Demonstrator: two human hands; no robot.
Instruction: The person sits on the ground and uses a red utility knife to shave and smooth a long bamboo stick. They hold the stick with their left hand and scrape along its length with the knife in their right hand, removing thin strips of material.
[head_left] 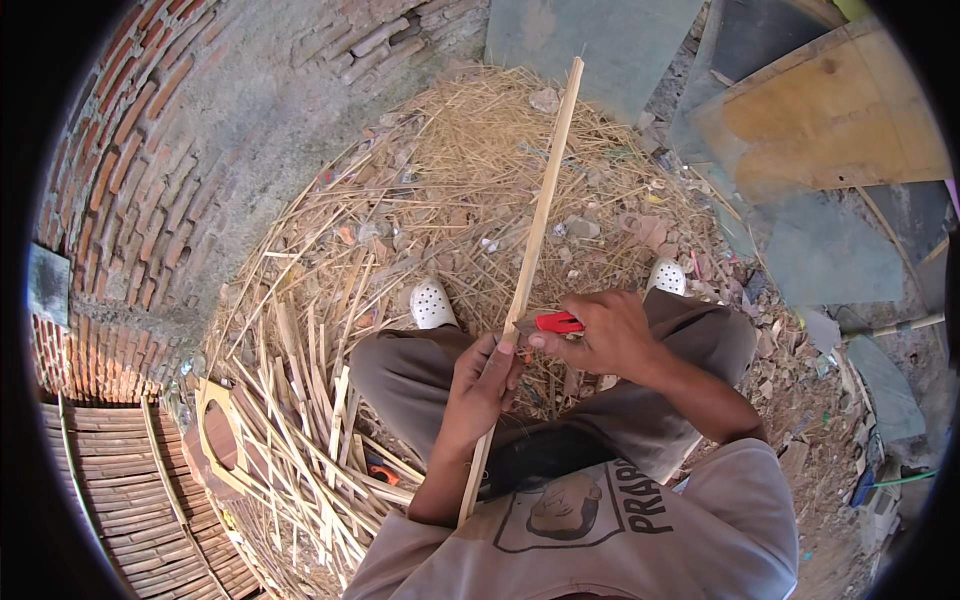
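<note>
A long, pale bamboo strip (547, 190) runs upright through the middle of the view, its lower end lying against my lap and shirt. My left hand (484, 380) is closed around it, thumb pressed along its face. Just above the thumb, my right hand (605, 335) grips a knife with a red handle (559, 322). The knife's blade meets the strip's edge close to my left thumb; much of the blade is hard to make out. I sit with knees spread, the strip between them.
Many split bamboo strips (310, 410) are heaped at my left, with an orange-and-black tool (382, 472) among them. Shavings and rubble (470, 140) cover the ground ahead. A brick wall (130, 170) rises at left, above a bamboo slat panel (140, 490). Boards (830, 110) lean at right.
</note>
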